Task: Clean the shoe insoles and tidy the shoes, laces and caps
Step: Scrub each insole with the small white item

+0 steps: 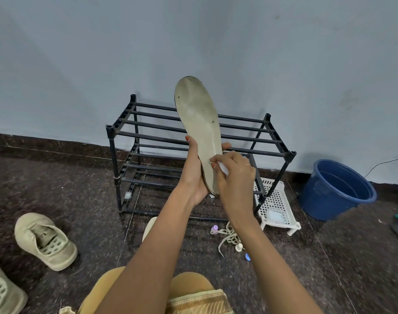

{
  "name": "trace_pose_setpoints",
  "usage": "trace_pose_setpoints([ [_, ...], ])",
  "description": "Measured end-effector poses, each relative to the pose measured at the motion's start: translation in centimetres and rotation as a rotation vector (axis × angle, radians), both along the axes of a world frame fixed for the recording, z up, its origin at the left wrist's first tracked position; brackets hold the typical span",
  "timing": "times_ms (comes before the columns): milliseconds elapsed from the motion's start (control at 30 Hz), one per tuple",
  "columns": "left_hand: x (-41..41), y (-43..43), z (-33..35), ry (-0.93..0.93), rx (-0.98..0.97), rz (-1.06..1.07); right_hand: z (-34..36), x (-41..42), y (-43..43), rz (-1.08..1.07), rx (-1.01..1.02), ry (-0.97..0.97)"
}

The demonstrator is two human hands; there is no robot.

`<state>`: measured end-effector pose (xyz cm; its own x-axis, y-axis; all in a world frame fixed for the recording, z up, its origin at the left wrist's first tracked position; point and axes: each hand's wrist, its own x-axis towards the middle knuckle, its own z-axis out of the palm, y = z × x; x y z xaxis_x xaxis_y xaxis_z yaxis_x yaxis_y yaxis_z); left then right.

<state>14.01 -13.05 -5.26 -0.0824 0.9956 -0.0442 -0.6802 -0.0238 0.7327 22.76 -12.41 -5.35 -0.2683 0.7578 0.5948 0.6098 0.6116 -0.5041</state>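
Insole [199, 123] held upright before the rack [270, 137], heel cupped in left hand [193, 175]; right hand [235, 175] pinches a white wipe [222, 168] against it; cleaning midway, I judge; shoes [45, 240], laces [229, 235], caps [214, 229] still scattered on floor.

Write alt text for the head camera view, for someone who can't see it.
A left hand holds a worn beige insole upright while the right hand presses a small white item against its lower end. Behind is a black shoe rack; two beige shoes lie on the floor at left, laces, a white basket and a blue bucket at right.
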Motion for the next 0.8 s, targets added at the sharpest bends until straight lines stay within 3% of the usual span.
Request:
trace_pose_setpoints([
  [333, -0.5, 0.4, -0.1, -0.089, -0.018, 0.107, -1.3, 0.5, -1.5, 0.17, -0.125, 0.035],
  [600, -0.1, 0.2, 0.0, 0.092, -0.048, 0.04, -0.4, 0.5, 0.4, 0.103, -0.028, 0.073],
  [800, 0.1, 0.1, 0.1, 0.111, -0.051, 0.041, -0.5, 0.8, 1.3, 0.098, 0.033, 0.022],
])
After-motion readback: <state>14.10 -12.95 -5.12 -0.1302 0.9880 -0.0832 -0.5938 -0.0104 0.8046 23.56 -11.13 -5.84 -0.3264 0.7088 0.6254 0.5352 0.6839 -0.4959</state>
